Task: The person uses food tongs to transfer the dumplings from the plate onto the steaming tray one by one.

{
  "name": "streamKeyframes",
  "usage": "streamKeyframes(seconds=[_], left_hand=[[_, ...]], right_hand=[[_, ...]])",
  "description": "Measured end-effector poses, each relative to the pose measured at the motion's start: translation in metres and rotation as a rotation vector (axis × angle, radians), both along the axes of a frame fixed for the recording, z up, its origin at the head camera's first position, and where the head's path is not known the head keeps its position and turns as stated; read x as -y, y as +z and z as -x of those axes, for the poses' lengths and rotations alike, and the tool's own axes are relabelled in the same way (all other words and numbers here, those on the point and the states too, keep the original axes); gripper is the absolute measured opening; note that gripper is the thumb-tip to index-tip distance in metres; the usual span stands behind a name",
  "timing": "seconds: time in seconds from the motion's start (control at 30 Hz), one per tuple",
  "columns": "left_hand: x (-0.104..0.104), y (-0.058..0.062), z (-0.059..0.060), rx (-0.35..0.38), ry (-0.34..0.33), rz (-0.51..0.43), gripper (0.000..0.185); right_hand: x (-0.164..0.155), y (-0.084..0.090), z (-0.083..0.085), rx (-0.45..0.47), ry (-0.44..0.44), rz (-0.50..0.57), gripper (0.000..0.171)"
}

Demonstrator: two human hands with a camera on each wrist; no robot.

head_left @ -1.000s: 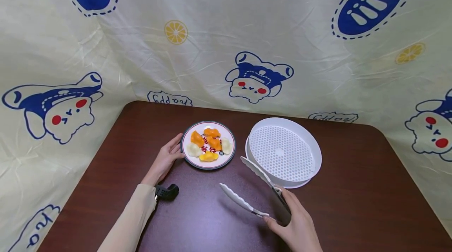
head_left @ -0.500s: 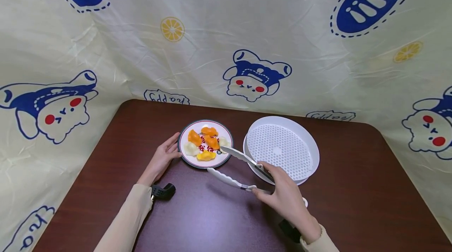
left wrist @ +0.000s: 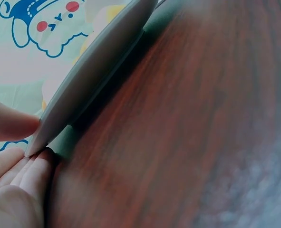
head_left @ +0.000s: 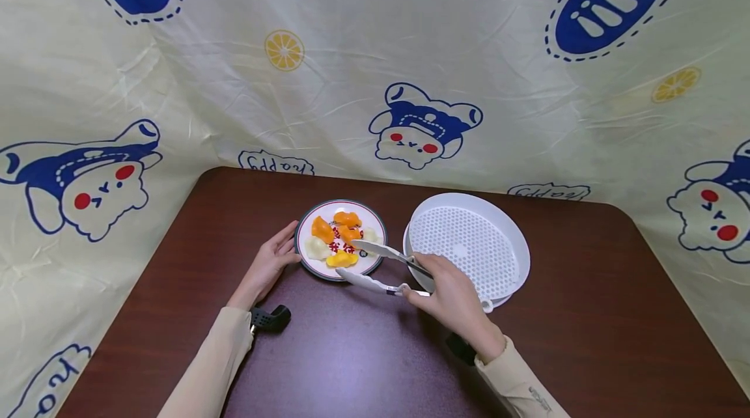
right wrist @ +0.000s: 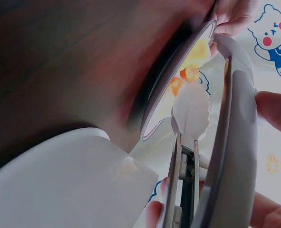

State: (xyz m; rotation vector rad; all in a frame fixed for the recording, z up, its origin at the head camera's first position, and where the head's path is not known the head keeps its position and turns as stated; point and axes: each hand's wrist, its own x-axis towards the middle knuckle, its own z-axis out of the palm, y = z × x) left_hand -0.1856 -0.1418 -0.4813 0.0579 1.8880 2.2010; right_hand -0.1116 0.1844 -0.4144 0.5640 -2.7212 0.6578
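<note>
Over the plate (head_left: 375,263), the tongs (head_left: 375,268) have moved farther in.

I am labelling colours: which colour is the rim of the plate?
The plate has a dark green rim; the head view shows it best.

— What are you wearing on your arms?

— Long sleeves in a pale cream, almost beige cloth, one on each arm. Your left sleeve (head_left: 211,359) runs smooth and plain to the wrist, where its cuff ends just short of your left hand (head_left: 268,266).

— And that dark thing at the cuff?

— A small black device (head_left: 271,318) strapped at your left wrist (blocky, with a rounded end). Another black piece (head_left: 459,348) sits at your right wrist, half tucked beside the cuff.

— Anything on the right sleeve?

— Your right sleeve (head_left: 518,382) has the same cream cloth, with a small line of dark print near the cuff, too small to read. Your right hand (head_left: 454,301) is bare, without rings or gloves.
</note>
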Motion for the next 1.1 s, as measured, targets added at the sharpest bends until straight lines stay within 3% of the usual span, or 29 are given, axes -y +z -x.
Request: streamKeyframes(seconds=[0.6, 1.1], left_hand=[[-0.001, -0.001, 0.0, 0.004, 0.01, 0.011, 0.073], [-0.002, 0.003, -0.001, 0.005, 0.015, -0.004, 0.073]], right_hand=[[0.013, 0.005, 0.028, 0.064, 0.04, -0.084, 0.045], [0.012, 0.001, 0.024, -0.055, -0.028, -0.005, 0.035]])
